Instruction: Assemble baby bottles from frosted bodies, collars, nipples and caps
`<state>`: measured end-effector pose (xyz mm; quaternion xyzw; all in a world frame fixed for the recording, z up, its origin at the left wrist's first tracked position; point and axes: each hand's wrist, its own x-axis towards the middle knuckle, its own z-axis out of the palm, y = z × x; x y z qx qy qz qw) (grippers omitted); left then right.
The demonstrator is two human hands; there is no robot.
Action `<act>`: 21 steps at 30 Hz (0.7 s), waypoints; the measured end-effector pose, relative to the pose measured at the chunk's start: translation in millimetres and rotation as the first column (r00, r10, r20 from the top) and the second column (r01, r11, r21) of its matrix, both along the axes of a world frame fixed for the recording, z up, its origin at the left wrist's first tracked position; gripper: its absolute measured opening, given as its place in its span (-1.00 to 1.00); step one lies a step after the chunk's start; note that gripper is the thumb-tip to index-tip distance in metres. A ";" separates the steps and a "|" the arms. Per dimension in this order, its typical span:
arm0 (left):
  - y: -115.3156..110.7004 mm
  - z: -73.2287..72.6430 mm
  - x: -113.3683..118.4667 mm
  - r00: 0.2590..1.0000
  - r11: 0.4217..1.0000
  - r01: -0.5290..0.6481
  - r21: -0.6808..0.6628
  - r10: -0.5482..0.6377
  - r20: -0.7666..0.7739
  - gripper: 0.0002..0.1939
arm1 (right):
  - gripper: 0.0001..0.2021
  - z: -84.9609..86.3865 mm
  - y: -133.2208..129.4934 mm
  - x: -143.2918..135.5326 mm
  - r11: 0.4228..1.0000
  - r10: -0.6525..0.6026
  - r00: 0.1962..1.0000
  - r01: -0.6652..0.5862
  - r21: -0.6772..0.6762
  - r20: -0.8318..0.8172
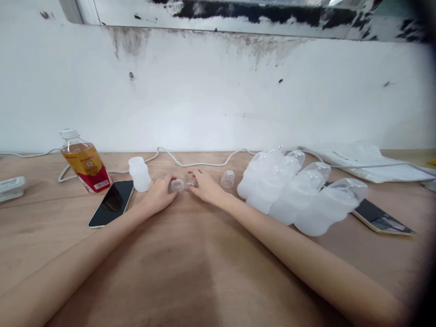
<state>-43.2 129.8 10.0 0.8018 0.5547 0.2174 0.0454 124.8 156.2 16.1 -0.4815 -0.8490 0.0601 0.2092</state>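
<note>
My left hand (160,193) curves its thumb and fingers around the left side of a translucent screw ring (177,185) on the table. Just right of it, my right hand (206,187) has its thumb and fingers around a small clear plastic cap (191,182). The ring and the cap sit close together. A second clear domed cap (227,179) stands on the table right of my right hand. Behind my left hand, a frosted white bottle (139,174) with a waisted body stands uncapped.
Several frosted bottles (289,193) with clear domed caps lie grouped on the right. One phone (112,203) lies at left, another phone (381,218) at right. A drink bottle (86,165), a white cable (200,164) and a white plastic bag (371,161) are near the wall.
</note>
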 end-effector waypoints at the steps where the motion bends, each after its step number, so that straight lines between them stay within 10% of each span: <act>1: -3.0 0.4 -0.3 1.000 1.000 0.006 0.014 -0.006 -0.006 -0.69 | -0.57 9.8 -10.3 3.6 0.999 -0.029 0.999 0.029 0.033 0.022; 4: -16.8 0.6 -3.8 0.999 0.998 0.044 0.052 -0.043 -0.029 -0.69 | -0.65 46.0 -48.5 25.2 0.983 -0.134 0.984 0.118 0.140 0.116; 7: -34.1 0.1 -6.6 0.992 0.990 0.110 0.093 -0.104 -0.070 -0.70 | -0.70 76.0 -80.9 56.5 0.843 -0.468 0.815 0.295 0.449 0.342; 11: -53.7 3.9 0.8 0.981 0.971 0.188 0.146 -0.180 -0.065 -0.76 | -0.77 85.9 -97.6 86.7 0.798 -0.591 0.628 0.362 0.482 0.506; 21: -100.9 40.0 44.0 0.917 0.924 0.345 0.166 -0.369 0.151 -0.44 | -0.71 80.6 -125.6 46.7 0.995 -0.093 0.996 0.093 0.048 -0.004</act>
